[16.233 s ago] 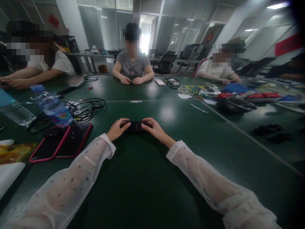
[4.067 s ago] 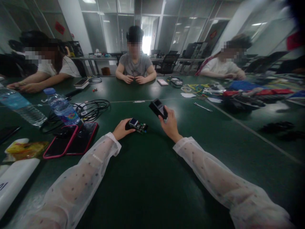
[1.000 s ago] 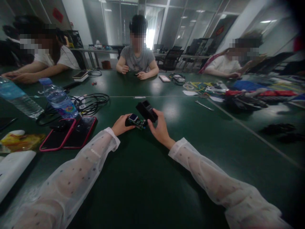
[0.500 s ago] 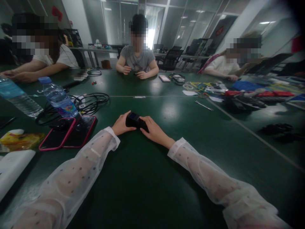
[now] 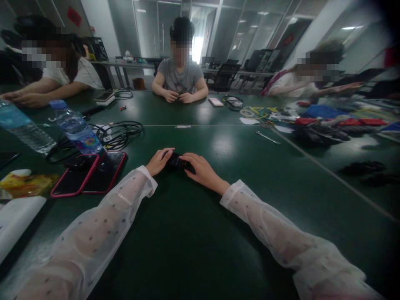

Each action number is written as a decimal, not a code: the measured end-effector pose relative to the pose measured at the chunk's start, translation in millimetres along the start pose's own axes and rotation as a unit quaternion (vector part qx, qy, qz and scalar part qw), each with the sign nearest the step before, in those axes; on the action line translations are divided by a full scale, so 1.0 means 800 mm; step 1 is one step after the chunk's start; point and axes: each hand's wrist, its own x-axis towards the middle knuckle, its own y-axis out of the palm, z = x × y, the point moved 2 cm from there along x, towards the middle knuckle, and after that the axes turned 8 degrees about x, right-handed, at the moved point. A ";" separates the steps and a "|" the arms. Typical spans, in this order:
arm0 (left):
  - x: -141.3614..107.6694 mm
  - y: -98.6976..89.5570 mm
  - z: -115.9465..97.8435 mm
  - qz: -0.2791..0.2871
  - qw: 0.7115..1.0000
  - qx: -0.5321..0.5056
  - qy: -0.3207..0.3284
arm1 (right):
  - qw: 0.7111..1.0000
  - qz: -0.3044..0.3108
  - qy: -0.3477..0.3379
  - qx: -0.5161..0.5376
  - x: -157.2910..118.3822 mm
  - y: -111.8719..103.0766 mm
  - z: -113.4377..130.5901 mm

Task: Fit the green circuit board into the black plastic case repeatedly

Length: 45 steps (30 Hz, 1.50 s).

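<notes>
A small black device (image 5: 177, 161) lies low over the green table (image 5: 187, 233), between my two hands. My left hand (image 5: 160, 161) has its fingers wrapped round the device's left end. From the other side, my right hand (image 5: 201, 168) grips the right end, its fingers bent over the top. The device's underside and the fingertips behind it are hidden. Sheer white sleeves cover both forearms.
Two red-edged phones (image 5: 104, 173), a plastic bottle (image 5: 76, 127), black cables (image 5: 125, 135) and a white box (image 5: 18, 225) are on the left. A wrench (image 5: 268, 138) and a tool pile (image 5: 328, 125) lie right. Three people sit around the table.
The black device has tilted, and its top face looks different. My left thumb and fingers have shifted on it. Across the table, the right-hand person has stretched an arm outward.
</notes>
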 end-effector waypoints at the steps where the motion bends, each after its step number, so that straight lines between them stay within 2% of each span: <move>1: 0.000 0.000 0.000 0.002 1.000 0.003 -0.005 | 1.000 0.001 -0.002 -0.002 0.000 0.000 0.000; 6: 0.000 0.000 -0.001 0.005 1.000 0.002 -0.005 | 1.000 -0.005 -0.005 0.014 -0.002 0.000 0.004; 10: 0.000 0.000 -0.001 0.005 1.000 -0.002 -0.001 | 0.993 -0.060 0.038 0.091 -0.003 0.000 -0.005; 13: 0.000 0.000 -0.001 0.014 1.000 0.001 -0.010 | 0.972 -0.085 0.114 0.189 -0.003 0.001 -0.022; 16: 0.000 0.000 0.000 0.018 1.000 -0.002 -0.015 | 0.939 -0.054 0.178 0.291 -0.002 0.002 -0.036; 21: 0.001 0.001 0.002 0.019 1.000 -0.002 -0.014 | 0.900 -0.043 0.214 0.378 -0.003 -0.001 -0.045; 27: 0.001 -0.001 -0.002 0.022 0.999 -0.022 -0.016 | 0.876 -0.059 0.231 0.420 -0.004 -0.001 -0.048; 35: 0.000 -0.002 -0.001 0.029 0.994 -0.089 -0.049 | 0.849 -0.080 0.243 0.463 -0.006 -0.005 -0.045; 40: 0.001 0.000 0.003 0.033 0.990 -0.120 -0.059 | 0.850 -0.072 0.247 0.460 -0.005 -0.009 -0.040; 45: 0.000 -0.001 -0.001 0.049 0.989 -0.122 -0.062 | 0.864 -0.054 0.236 0.441 -0.004 -0.007 -0.041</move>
